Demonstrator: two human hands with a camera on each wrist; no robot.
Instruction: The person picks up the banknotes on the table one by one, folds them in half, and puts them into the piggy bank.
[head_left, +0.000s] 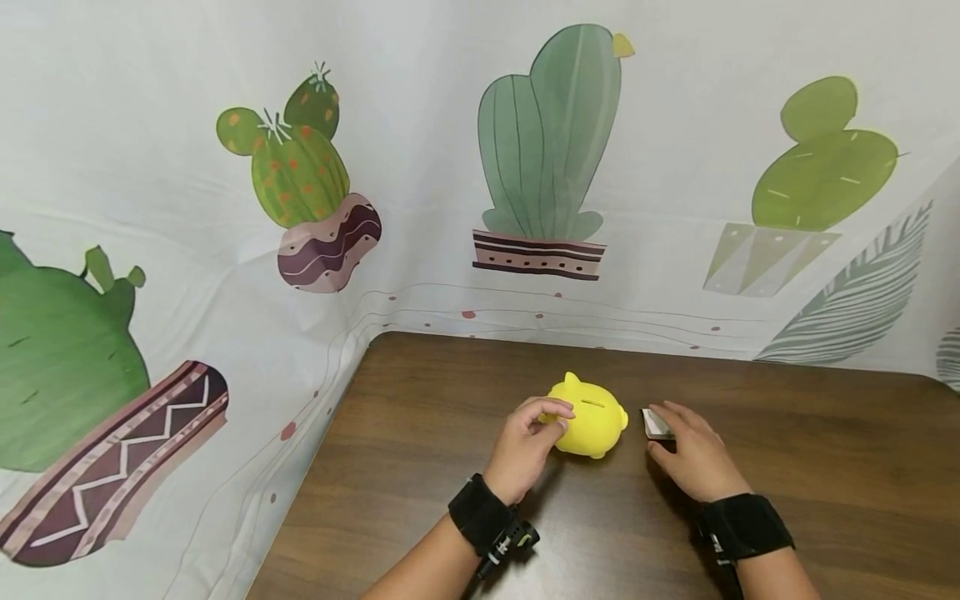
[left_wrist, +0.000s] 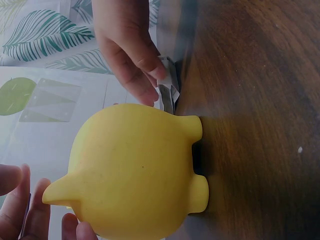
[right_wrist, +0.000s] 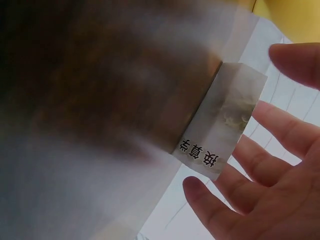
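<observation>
Two hands: left hand grips piggy bank; right hand touches folded paper

Soft, even light is filling the head view, and the white cactus cloth is showing bright without glare. The hands are casting faint, short shadows on the brown surface. Straight lines are bending toward the edges of this wide view. In the left wrist view the yellow piggy bank is showing sharp. The right wrist view is smearing the surface into a dark blur, while the folded paper is staying readable.
</observation>
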